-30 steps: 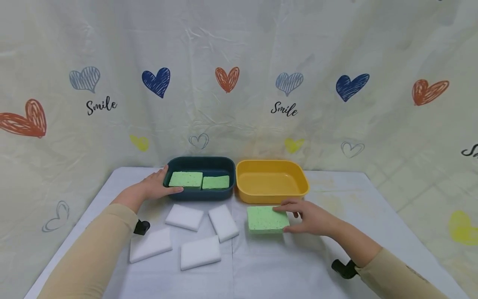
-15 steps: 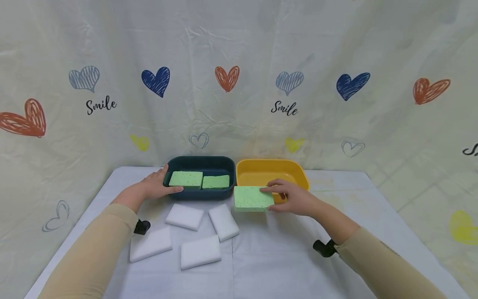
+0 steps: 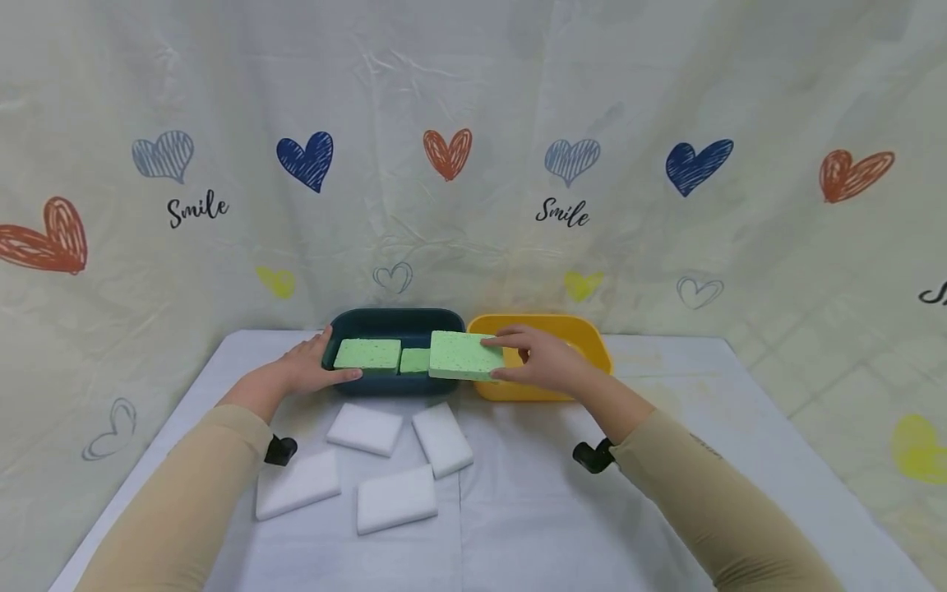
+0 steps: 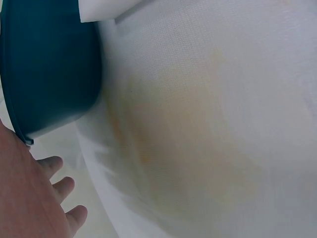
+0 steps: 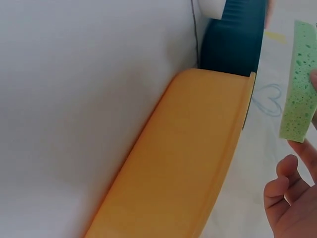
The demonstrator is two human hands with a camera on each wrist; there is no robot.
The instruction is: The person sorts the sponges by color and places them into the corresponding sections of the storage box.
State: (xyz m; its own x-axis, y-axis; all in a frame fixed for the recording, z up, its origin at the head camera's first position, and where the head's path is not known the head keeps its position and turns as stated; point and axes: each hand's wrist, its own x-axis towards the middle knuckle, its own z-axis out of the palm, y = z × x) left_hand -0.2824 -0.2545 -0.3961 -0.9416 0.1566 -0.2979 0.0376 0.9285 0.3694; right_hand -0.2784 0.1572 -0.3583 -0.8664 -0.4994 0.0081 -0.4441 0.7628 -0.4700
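The green sponge (image 3: 464, 355) is up in the air, held by the right hand (image 3: 534, 362). It hangs over the right end of the dark teal tub (image 3: 348, 324), right where that tub meets the yellow tub (image 3: 592, 345). The sponge lies flat, and its long side runs left to right. It sticks out to the left of the right hand, toward the teal tub. The fingers lie on top of the sponge's right end and the thumb is under it, so the hand is pinching the sponge. The right wrist view shows the sponge (image 5: 298, 82) edge-on, with curled fingers (image 5: 283, 183) beside it and the yellow tub's wall (image 5: 188, 163) below.

The right arm reaches forward and a bit left, over the front of the yellow tub. The right hand is the closer one to the sponge.

The left hand (image 3: 314, 368) rests on the left end of the teal tub. Its thumb lies along the front rim and its fingers wrap the far corner, so it grips the tub. The left wrist view shows the tub's wall (image 4: 49, 69) and the fingers (image 4: 64, 186) loosely bent beside it.

Two more green sponges (image 3: 367, 353) lie flat inside the teal tub, side by side. Four white sponges (image 3: 366, 428) lie on the bench (image 3: 577, 526), in front of the teal tub. The bench has a white cloth on it.
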